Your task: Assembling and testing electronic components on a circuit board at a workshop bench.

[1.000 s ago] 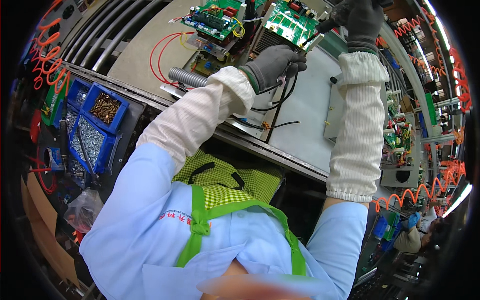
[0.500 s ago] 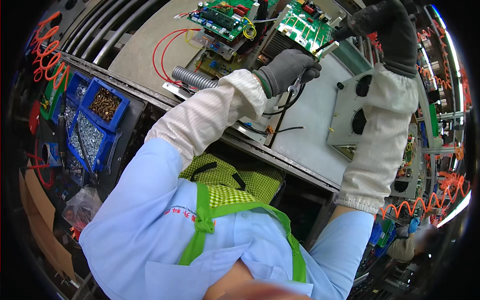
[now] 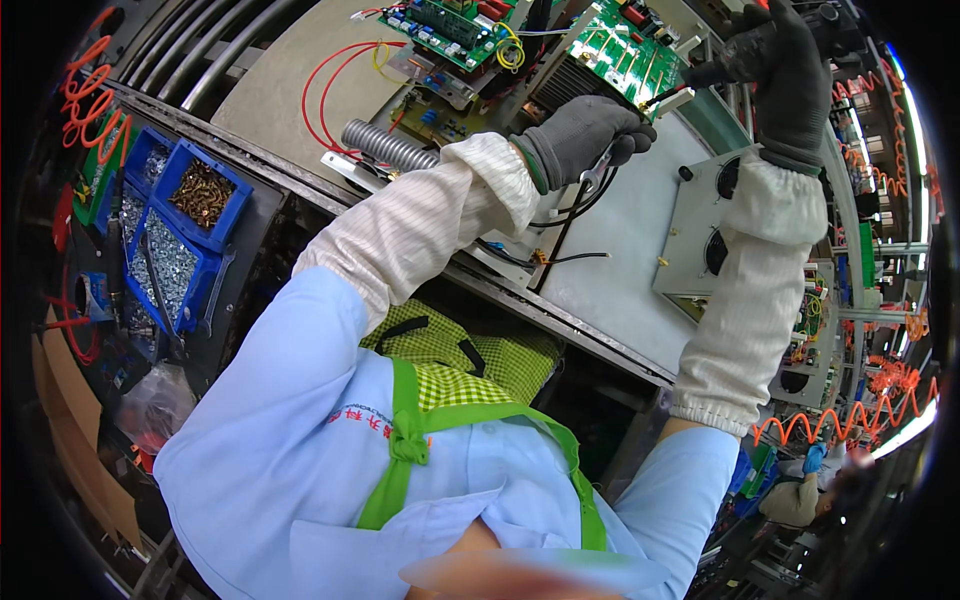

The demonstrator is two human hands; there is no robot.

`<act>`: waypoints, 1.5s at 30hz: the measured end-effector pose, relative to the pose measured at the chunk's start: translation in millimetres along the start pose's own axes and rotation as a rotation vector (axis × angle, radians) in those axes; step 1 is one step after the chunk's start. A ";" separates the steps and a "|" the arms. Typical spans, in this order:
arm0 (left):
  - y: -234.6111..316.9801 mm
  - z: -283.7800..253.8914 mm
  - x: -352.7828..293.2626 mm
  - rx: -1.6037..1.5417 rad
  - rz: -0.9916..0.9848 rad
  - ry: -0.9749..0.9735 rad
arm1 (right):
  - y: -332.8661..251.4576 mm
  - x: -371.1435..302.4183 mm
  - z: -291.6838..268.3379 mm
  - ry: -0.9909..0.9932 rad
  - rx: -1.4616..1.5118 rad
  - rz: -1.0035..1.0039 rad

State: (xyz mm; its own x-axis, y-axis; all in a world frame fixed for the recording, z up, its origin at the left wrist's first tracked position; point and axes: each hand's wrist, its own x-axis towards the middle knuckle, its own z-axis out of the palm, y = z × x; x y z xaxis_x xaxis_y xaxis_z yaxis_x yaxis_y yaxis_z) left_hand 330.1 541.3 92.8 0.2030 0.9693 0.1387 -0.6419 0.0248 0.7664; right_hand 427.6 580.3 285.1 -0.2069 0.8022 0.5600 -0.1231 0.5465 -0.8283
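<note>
My left hand (image 3: pixel 585 140), in a dark grey glove, is closed at the lower edge of an upright assembly with a green circuit board (image 3: pixel 615 48) and dark heatsink fins (image 3: pixel 562 88). The silver end of what looks like a wrench (image 3: pixel 597 178) sticks out below its fingers, beside black cables (image 3: pixel 578 257). My right hand (image 3: pixel 792 95), gloved alike, is wrapped round a dark power screwdriver (image 3: pixel 745 58). The tool lies nearly level, its thin tip reaching the board's corner near a small white block (image 3: pixel 672 103). Glove and fingers hide the contact point.
A second green board (image 3: pixel 440 28) and a grey corrugated hose (image 3: pixel 388 146) lie to the left. Blue bins (image 3: pixel 212 232) hold screws and nuts. A metal box with fans (image 3: pixel 700 225) stands at right. Orange coiled hoses (image 3: pixel 850 425) hang there; another person (image 3: pixel 800 495) works beyond.
The power screwdriver and my right hand have shifted slightly, with the hand more upright on the tool. My left hand has moved a little to the right, still closed.
</note>
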 end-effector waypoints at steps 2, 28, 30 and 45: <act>-1.9 -1.0 -0.7 -0.005 0.012 -0.001 | 8.8 0.8 2.1 0.036 -0.004 -0.048; 11.4 16.6 -7.3 0.000 -0.065 0.117 | 28.7 28.0 -27.9 0.096 -0.011 0.001; 7.0 10.2 -4.7 -0.019 -0.057 0.104 | 31.2 29.5 -28.8 -0.005 0.040 0.029; 8.4 11.5 -3.9 -0.099 -0.061 0.096 | 33.0 29.7 -16.1 0.063 0.033 -0.034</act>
State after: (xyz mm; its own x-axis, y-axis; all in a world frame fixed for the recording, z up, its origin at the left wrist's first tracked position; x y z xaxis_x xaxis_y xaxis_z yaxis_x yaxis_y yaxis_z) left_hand 332.4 534.9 105.9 0.1751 0.9841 0.0295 -0.7012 0.1036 0.7054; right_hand 433.1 626.1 274.6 -0.1405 0.7975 0.5867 -0.1608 0.5664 -0.8083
